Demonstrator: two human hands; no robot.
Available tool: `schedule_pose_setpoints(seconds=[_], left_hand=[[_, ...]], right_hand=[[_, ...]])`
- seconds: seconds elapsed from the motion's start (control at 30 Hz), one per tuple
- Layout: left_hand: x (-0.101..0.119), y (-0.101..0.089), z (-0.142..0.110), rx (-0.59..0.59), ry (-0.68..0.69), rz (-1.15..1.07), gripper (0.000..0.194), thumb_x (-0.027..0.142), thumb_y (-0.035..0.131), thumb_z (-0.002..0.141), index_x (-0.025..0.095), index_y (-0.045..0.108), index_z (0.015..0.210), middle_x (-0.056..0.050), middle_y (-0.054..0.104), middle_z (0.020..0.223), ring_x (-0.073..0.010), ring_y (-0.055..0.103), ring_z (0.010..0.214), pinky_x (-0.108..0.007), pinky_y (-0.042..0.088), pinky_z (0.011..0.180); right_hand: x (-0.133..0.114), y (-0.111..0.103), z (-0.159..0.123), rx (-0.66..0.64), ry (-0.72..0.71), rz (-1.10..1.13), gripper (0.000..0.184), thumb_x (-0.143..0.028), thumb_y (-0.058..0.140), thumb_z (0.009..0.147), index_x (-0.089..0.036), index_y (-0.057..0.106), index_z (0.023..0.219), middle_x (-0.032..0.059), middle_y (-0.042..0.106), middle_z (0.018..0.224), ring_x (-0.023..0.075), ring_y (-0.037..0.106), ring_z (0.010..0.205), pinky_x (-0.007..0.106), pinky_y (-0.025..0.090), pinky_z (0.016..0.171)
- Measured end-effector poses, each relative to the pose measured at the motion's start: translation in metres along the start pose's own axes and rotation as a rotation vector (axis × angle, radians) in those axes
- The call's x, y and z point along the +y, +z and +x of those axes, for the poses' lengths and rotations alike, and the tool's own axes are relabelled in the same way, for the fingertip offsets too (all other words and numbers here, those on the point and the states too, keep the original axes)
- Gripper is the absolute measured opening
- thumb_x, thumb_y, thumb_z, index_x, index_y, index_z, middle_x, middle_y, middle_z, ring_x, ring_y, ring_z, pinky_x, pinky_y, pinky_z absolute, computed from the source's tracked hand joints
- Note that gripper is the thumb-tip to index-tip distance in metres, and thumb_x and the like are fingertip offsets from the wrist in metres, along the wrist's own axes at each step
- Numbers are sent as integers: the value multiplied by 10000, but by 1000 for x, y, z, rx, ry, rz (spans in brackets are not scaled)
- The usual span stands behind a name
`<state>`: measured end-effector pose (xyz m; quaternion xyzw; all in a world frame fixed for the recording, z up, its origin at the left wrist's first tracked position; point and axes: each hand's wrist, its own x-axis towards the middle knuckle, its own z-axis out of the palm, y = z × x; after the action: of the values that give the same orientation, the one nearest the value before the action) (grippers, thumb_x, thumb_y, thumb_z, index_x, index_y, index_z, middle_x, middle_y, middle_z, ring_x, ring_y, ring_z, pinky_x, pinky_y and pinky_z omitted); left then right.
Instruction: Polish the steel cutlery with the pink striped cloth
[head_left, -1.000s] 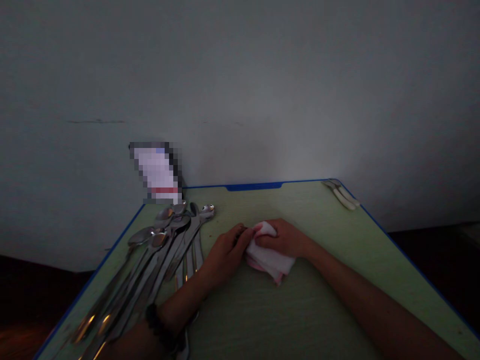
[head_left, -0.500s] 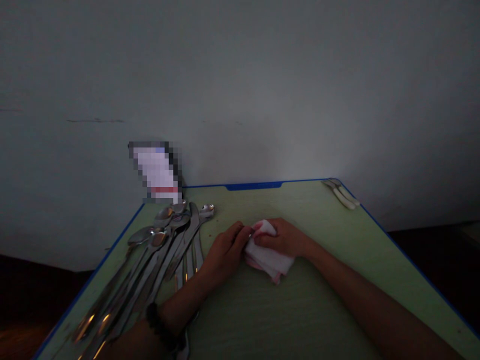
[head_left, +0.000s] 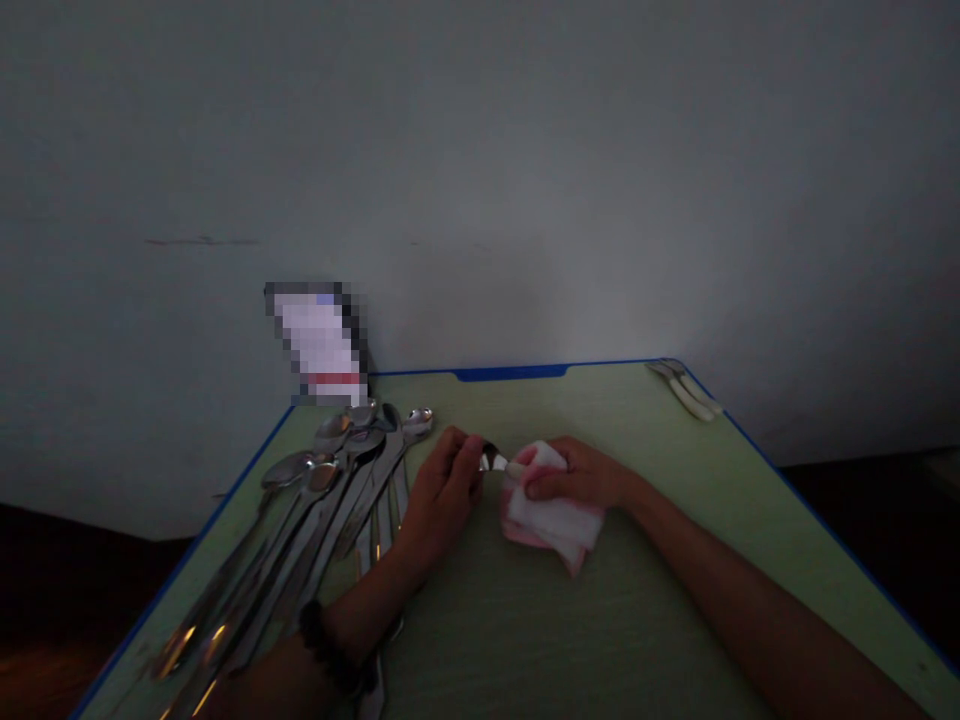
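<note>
A plain grey wall (head_left: 480, 150) fills the whole upper part of the view, and in front of it stands a pale green bench (head_left: 510, 640) with a blue edging strip (head_left: 510, 373), its far side close to the wall. On the bench's left half a long heap of metal cutlery (head_left: 305, 535) lies mostly lengthwise, spoon bowls towards the wall and handles towards the person. Both forearms come in from the near side, the left one across part of the heap; the right hand (head_left: 581, 472) and left hand (head_left: 444, 490) face each other near the middle, slightly apart. At the far left corner a pixelated upright panel (head_left: 319, 345) leans back, its content unreadable. A folded pink and white cloth (head_left: 555, 520) is bunched in the right hand, whose fingers are closed on it, the thumb pressing from above and a loose corner hanging towards the near side. Two pale-handled forks (head_left: 694, 397) lie side by side at the far right corner. A black bracelet (head_left: 328, 650) circles the left wrist. Between the hands shows a short stretch of a shiny utensil (head_left: 493, 461): the left fingers are closed round one end, the other runs into the cloth, and its type cannot be told.
</note>
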<state>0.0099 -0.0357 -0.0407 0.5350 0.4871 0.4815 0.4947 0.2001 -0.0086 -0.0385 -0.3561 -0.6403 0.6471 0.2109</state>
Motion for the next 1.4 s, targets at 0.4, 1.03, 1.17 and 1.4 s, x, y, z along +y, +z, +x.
schedule_pose_setpoints(seconds=[0.4, 1.03, 1.17, 1.4], left_hand=[[1, -1, -8, -307, 98, -108, 427, 392, 365, 898, 220, 305, 1283, 47, 401, 633, -67, 342, 464, -165, 269, 395], [-4, -4, -1, -177, 139, 151, 209, 357, 418, 874, 165, 490, 917, 54, 422, 635, -55, 372, 477, -156, 307, 425], [-3, -3, 1, -64, 223, 153, 319, 315, 455, 860, 221, 412, 1162, 6, 477, 863, -54, 458, 562, -154, 377, 471], [-3, -6, 3, -3, 369, 388, 246, 289, 516, 825, 237, 583, 1056, -39, 459, 1041, -120, 528, 818, -204, 493, 608]], right_hand=[[4, -8, -6, 191, 89, 279, 242, -252, 536, 552, -137, 586, 760, -39, 542, 520, 76, 427, 406, 184, 301, 376], [7, -6, -1, 15, 71, 68, 250, -354, 613, 695, -122, 587, 784, -42, 543, 561, 68, 461, 445, 171, 323, 404], [3, -3, 0, 39, 61, 43, 248, -365, 594, 715, -123, 581, 767, -37, 535, 561, 66, 451, 446, 171, 326, 407], [-1, -2, 1, 38, 39, -42, 223, -348, 573, 732, -126, 570, 714, -37, 520, 555, 63, 427, 455, 176, 322, 425]])
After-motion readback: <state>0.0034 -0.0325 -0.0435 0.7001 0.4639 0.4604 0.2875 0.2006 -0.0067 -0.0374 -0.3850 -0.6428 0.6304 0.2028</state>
